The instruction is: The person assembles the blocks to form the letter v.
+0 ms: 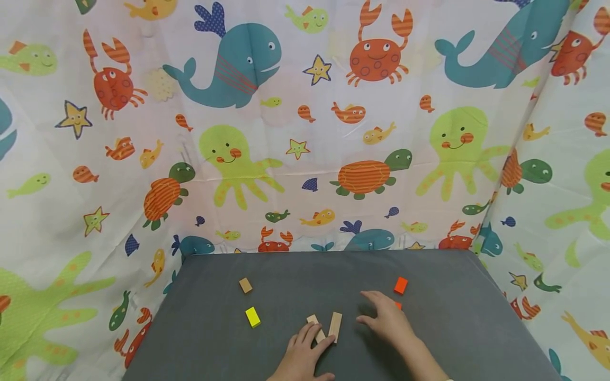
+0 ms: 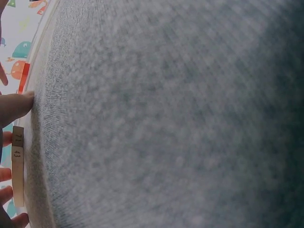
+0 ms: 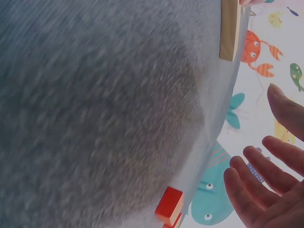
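In the head view my left hand (image 1: 301,353) rests with its fingers over the lower part of a plain wooden block (image 1: 312,319). One fingertip lies near the lower end of a second long wooden block (image 1: 335,327), which stands at a slant beside the first. The left wrist view shows block ends marked with numbers (image 2: 18,164) beside the fingers, with the thumb (image 2: 16,108) apart from them. My right hand (image 1: 388,321) hovers to the right, fingers spread and holding nothing. Beyond it lies a red block (image 1: 401,286); a second red block (image 1: 398,305) is partly hidden by that hand.
A yellow block (image 1: 253,317) and a small wooden block (image 1: 245,285) lie on the left side of the grey table (image 1: 200,328). A curtain (image 1: 295,174) printed with sea animals hangs behind the table and along its sides.
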